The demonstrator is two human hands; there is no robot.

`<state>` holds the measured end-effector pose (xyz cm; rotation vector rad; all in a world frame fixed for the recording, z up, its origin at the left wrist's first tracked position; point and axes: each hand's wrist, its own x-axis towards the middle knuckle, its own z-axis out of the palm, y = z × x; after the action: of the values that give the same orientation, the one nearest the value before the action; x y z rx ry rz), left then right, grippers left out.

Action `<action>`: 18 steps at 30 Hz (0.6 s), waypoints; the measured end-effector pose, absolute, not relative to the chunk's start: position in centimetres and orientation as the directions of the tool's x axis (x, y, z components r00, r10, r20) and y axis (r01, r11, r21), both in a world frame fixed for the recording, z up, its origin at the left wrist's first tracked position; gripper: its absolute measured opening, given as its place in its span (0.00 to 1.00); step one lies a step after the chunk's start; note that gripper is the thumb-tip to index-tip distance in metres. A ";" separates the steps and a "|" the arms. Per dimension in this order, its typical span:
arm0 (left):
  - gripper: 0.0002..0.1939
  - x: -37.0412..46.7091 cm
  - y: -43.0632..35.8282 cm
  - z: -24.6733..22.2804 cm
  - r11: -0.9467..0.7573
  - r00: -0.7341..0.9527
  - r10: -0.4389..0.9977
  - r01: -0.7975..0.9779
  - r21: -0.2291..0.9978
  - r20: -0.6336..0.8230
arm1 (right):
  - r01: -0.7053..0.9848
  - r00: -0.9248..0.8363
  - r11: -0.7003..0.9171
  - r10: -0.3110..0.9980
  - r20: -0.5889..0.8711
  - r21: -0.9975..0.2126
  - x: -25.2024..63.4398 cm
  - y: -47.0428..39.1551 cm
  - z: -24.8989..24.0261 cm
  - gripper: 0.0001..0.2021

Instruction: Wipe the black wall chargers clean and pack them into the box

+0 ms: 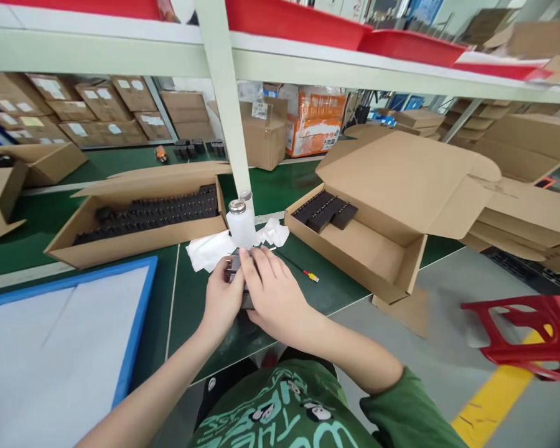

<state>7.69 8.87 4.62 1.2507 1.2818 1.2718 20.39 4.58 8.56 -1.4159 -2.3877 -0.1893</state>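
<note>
In front of me, above the near edge of the green bench, both hands are closed around a dark boxy thing with metal prongs, like a power adapter (234,264). My left hand (221,300) grips it from the left, thumb on top. My right hand (277,292) lies over its right side with the fingers bent and covers most of it. Just beyond my fingers stand a white bottle with a metal cap (241,225), a white cloth (208,251) and a crumpled tissue (274,233). A cable with a yellow and red tip (310,275) lies to the right.
An open carton (168,238) with rows of black pieces stands on the left. Another open carton (385,255) at right holds several black blocks (324,210). A blue-edged white board (142,311) lies left. A shelf post (224,93) rises ahead; a red stool (532,317) stands right.
</note>
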 end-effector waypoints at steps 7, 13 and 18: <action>0.22 16.1 13.4 7.6 -0.334 0.395 0.876 0.085 0.939 0.276 | 0.952 -0.144 0.249 0.879 0.455 -0.178 29.2 6.3 11.0 0.52; 0.25 20.5 17.1 7.3 -0.603 0.689 0.670 0.289 0.744 0.276 | 0.812 0.187 0.120 0.874 0.449 -0.572 42.2 10.4 8.6 0.48; 0.18 22.2 17.4 4.3 -0.727 0.766 0.615 0.460 0.510 0.187 | 0.703 0.291 -0.012 0.917 0.272 -0.711 44.5 14.5 1.7 0.24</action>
<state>22.21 17.37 4.33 2.5208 0.8126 0.4813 44.46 14.49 1.75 -1.7693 -1.4696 0.3413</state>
